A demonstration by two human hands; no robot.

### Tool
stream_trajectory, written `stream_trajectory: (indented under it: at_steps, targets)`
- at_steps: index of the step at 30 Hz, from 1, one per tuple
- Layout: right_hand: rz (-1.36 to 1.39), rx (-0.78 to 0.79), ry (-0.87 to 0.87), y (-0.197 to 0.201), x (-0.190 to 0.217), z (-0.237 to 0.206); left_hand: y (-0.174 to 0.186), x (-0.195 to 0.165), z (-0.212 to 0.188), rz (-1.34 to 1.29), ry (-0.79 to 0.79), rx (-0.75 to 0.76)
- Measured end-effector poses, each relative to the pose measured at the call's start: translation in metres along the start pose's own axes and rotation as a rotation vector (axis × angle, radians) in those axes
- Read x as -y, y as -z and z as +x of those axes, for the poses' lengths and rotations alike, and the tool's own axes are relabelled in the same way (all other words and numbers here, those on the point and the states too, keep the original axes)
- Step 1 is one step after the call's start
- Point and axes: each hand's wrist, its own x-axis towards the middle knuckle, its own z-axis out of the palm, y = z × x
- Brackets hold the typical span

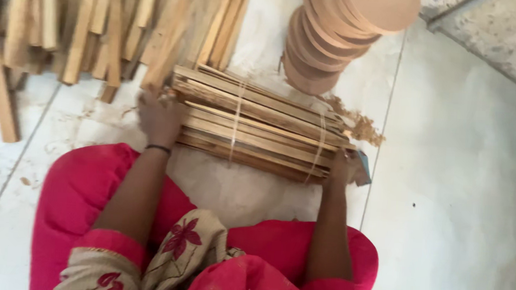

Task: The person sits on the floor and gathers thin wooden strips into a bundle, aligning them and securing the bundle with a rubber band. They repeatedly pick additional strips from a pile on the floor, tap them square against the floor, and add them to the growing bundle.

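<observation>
The left hand (160,119) and right hand (339,166) clasp opposite ends of the tied wooden slat bundle (258,124), fingers closed; this keeps it together.

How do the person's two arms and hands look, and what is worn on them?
Both arms are bare from short bright pink sleeves with a gold-coloured edge. The left hand has a thin dark bangle at the wrist and what looks like a ring on one finger. The right hand shows no jewellery that I can tell.
</observation>
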Motion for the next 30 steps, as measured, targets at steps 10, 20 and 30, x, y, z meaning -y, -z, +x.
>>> stream_trajectory:
  at_steps: [10, 20, 30]
  targets:
    - [0.175, 0.032, -0.2, 0.008, 0.014, -0.013, 0.002, -0.024, -0.003, -0.148, 0.195, 0.265]
    - [0.192, -0.06, -0.072, 0.014, 0.015, -0.005, 0.04, -0.008, 0.104, 0.489, 0.115, 0.004]
    - [0.14, -0.007, 0.276, 0.013, 0.046, -0.031, 0.037, -0.001, 0.102, 0.103, -0.051, 0.019]
